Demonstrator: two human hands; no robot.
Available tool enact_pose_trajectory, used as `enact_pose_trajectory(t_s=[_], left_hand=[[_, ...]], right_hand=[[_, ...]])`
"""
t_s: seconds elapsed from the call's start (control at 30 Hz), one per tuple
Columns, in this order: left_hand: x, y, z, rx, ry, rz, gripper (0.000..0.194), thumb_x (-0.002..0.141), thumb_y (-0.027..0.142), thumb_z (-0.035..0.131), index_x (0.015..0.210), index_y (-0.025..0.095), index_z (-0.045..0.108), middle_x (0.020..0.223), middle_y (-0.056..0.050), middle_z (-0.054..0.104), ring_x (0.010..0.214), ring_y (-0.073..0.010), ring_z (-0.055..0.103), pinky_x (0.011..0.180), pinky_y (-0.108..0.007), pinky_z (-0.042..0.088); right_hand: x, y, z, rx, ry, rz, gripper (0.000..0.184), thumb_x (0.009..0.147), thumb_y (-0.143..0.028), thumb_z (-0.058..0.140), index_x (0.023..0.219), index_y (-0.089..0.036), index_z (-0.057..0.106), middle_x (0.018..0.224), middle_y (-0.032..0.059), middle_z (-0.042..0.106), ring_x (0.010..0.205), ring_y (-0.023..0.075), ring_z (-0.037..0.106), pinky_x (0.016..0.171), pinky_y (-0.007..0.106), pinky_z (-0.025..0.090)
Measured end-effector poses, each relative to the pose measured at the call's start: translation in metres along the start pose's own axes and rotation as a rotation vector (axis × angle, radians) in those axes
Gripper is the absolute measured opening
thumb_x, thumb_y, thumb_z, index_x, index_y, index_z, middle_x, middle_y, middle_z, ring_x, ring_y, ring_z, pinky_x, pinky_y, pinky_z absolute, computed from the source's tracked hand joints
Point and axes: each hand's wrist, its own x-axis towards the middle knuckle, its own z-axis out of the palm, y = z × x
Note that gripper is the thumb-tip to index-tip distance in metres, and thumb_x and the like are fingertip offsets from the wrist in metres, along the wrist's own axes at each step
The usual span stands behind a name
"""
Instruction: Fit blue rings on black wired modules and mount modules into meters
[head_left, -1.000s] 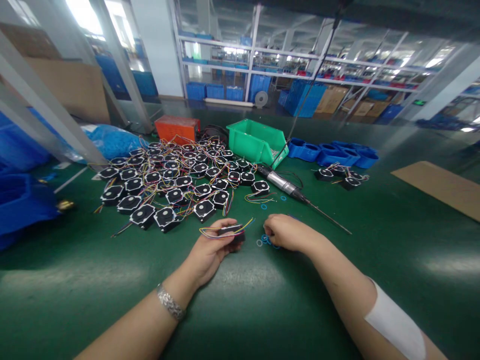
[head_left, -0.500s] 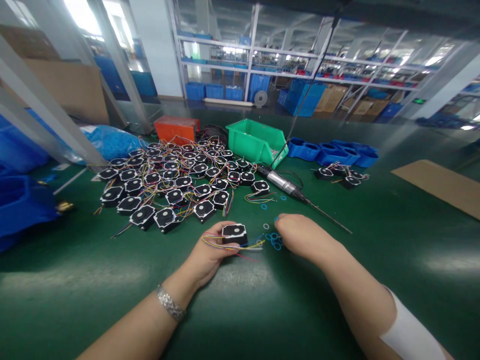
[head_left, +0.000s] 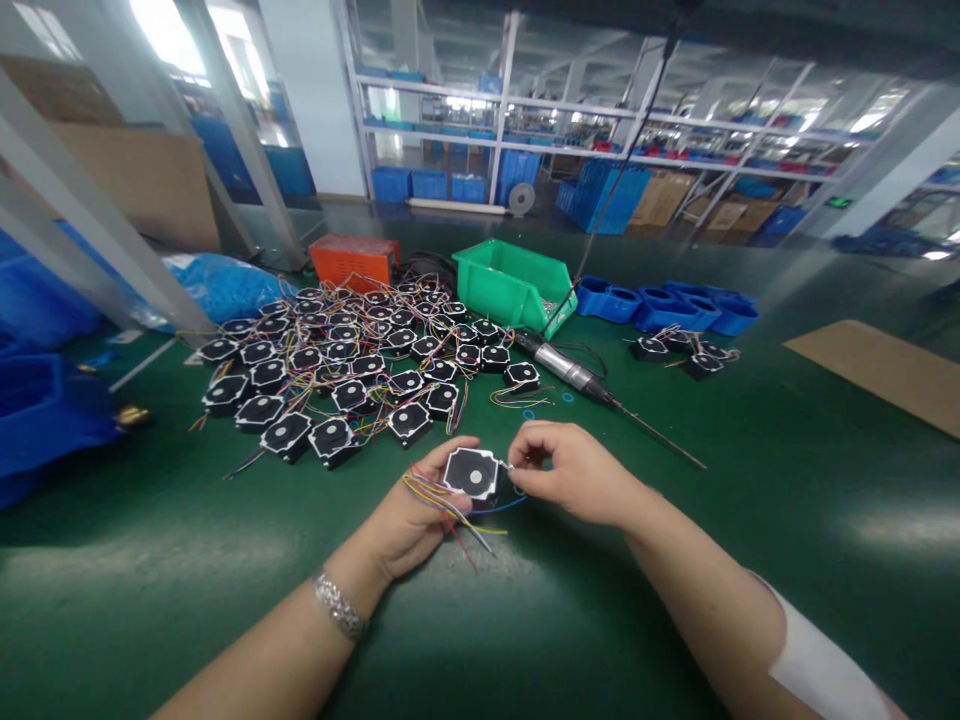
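My left hand (head_left: 411,525) is closed around a small square black motor (head_left: 472,473) with a white-edged top and a pale round centre. Loose red, yellow, grey and blue wires (head_left: 442,505) trail from it over my fingers. At the motor's right corner, my right hand (head_left: 559,470) pinches thumb and forefinger on a tiny pale thing, too small to name. Beyond that hand lie blue rings (head_left: 568,397) on the green table; more rings below it are mostly hidden by the fingers.
Several similar wired motors (head_left: 330,437) cover the table's left. An electric screwdriver (head_left: 566,368) with a long bit lies ahead to the right. Behind stand a green bin (head_left: 487,280), an orange box (head_left: 352,260) and blue plastic parts (head_left: 675,310). Cardboard (head_left: 877,380) lies far right.
My left hand has turned the motor so its top faces me, wires hanging lower. My right hand first shifted right over the rings, then came left to the motor's corner, pinching something tiny.
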Motion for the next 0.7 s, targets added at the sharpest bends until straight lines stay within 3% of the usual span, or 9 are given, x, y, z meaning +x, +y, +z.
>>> enact_pose_trajectory(t_s=[0.13, 0.23, 0.47, 0.7], left_hand=[[-0.003, 0.002, 0.001, -0.002, -0.034, -0.012, 0.057, 0.047, 0.01, 0.074, 0.101, 0.02, 0.056, 0.084, -0.002, 0.062, 0.076, -0.012, 0.055, 0.072, -0.022, 0.04], [-0.003, 0.001, 0.002, 0.013, -0.047, -0.016, 0.057, 0.048, 0.009, 0.074, 0.101, 0.019, 0.057, 0.085, -0.002, 0.062, 0.075, -0.0116, 0.055, 0.071, -0.022, 0.04], [-0.002, -0.001, 0.001, 0.085, -0.037, -0.024, 0.057, 0.047, 0.009, 0.074, 0.1, 0.019, 0.057, 0.084, -0.001, 0.061, 0.074, -0.01, 0.053, 0.069, -0.02, 0.038], [-0.003, 0.001, 0.003, 0.153, -0.027, -0.026, 0.057, 0.046, 0.01, 0.074, 0.1, 0.02, 0.058, 0.085, -0.001, 0.061, 0.074, -0.0116, 0.053, 0.069, -0.021, 0.037]], right_hand=[[0.005, 0.005, 0.006, 0.229, -0.017, 0.051, 0.009, 0.066, -0.017, 0.055, 0.069, -0.009, 0.055, 0.063, -0.0017, 0.049, 0.057, 0.0034, 0.043, 0.055, 0.014, 0.035], [0.008, 0.01, 0.006, 0.27, -0.006, 0.037, 0.011, 0.066, -0.019, 0.055, 0.069, -0.009, 0.056, 0.064, -0.0013, 0.049, 0.057, 0.0035, 0.043, 0.055, 0.014, 0.035], [0.006, 0.011, 0.002, 0.072, -0.073, -0.058, 0.008, 0.067, -0.016, 0.054, 0.072, -0.011, 0.059, 0.072, -0.0006, 0.052, 0.063, 0.0037, 0.046, 0.06, 0.014, 0.036], [0.0, 0.006, 0.0, -0.123, -0.035, -0.171, 0.01, 0.071, -0.016, 0.052, 0.075, -0.014, 0.061, 0.075, 0.0002, 0.054, 0.068, 0.0045, 0.046, 0.064, 0.015, 0.035]])
